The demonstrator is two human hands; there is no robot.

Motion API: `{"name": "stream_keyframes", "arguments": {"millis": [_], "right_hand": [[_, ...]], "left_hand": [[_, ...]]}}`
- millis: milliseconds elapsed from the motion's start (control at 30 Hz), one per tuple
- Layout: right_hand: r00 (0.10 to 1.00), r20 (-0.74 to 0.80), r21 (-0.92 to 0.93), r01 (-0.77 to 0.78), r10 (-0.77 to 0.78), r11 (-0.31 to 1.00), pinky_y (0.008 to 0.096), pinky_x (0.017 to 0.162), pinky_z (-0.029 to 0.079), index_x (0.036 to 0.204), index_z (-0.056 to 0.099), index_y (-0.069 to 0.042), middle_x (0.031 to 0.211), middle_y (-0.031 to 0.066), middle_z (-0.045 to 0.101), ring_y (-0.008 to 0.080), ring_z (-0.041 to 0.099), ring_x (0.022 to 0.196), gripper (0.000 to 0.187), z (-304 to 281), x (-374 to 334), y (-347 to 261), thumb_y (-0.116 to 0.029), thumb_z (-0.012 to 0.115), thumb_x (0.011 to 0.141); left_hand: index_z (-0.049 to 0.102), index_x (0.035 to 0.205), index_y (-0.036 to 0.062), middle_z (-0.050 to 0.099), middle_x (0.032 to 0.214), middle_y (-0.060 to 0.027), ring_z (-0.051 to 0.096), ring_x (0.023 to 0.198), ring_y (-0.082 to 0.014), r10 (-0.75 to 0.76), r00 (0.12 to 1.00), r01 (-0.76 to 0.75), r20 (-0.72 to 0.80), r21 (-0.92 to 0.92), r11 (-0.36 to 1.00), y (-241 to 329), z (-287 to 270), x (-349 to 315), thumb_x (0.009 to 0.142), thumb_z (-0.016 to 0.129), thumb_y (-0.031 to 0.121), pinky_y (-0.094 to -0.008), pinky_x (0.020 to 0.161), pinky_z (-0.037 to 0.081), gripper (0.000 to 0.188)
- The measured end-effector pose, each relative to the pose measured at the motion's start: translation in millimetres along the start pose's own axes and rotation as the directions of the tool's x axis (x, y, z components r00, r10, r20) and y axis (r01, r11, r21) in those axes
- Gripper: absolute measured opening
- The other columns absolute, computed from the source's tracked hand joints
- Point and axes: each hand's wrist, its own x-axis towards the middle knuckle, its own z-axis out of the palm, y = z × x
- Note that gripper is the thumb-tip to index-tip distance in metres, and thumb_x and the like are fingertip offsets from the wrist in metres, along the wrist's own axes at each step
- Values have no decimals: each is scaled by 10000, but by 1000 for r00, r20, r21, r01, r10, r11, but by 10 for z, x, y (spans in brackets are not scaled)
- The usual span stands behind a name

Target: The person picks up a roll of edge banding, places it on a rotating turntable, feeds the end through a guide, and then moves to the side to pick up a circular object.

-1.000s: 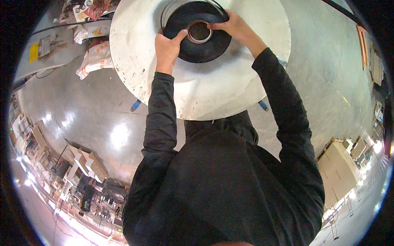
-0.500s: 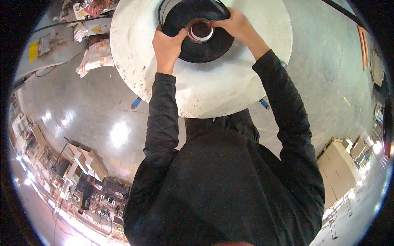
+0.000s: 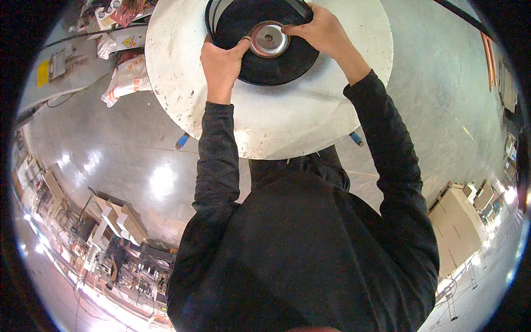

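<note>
A round black spool is between my two hands, over a large round white disc. My left hand grips the spool's left side, its thumb at the brownish rim of the centre hole and its other fingers hidden behind the edge. From the right, my right hand holds it the same way, thumb at the hole. Through the hole a round silvery metal piece shows, with a small dark centre. A grey band curves along the spool's upper left edge. Whether the spool touches the disc I cannot tell.
Blue-tipped legs jut out under the disc's edge. A white sack lies on the left, by a grey machine. Large cardboard boxes stand at the lower right. White and brown boxes and equipment are at the lower left.
The spool has shifted slightly with both hands. The metal piece now shows centred in its hole, where a dark reddish interior and a white crescent showed before.
</note>
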Motion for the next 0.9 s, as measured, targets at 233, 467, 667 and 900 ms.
{"name": "stream_keyframes", "arguments": {"millis": [233, 467, 667, 900], "right_hand": [[994, -101, -46, 34, -38, 998, 492, 894, 612, 1171, 697, 72, 1072, 312, 756, 468, 749, 1043, 643, -10, -14, -112, -356, 950, 764], [994, -86, 47, 66, -62, 997, 510, 918, 608, 1185, 730, 9, 1069, 259, 782, 460, 750, 1055, 554, -1, -39, 5, -387, 905, 839], [983, 157, 162, -120, 94, 979, 416, 1039, 604, 1504, 555, 105, 1264, 244, 761, 326, 775, 1128, 970, -185, -443, 156, -459, 964, 829], [868, 425, 312, -409, 259, 858, 392, 1029, 574, 1488, 564, 88, 1285, 193, 737, 282, 726, 1150, 828, -247, -1348, 1086, -347, 932, 887]], "left_hand": [[671, 1232, -158, 759, 1157, -344, 773, 1068, -420, 92, 995, -91, -31, 18, 996, 219, -3, 13, 767, 913, 391, -442, 987, 595, 759], [670, 1256, -160, 771, 1161, -318, 765, 1083, -403, 63, 998, -62, 22, -24, 998, 219, -87, 64, 780, 911, 335, -426, 1001, 590, 728], [703, 1211, -107, 792, 1137, -248, 767, 1031, -329, -13, 999, 17, 41, -109, 994, 148, 24, -473, 767, 908, 259, -412, 946, 592, 610], [668, 1134, -56, 778, 1036, -206, 758, 954, -301, -219, 969, 231, 109, -105, 967, 48, 581, -1659, 755, 890, 244, -418, 885, 591, 532]]}}
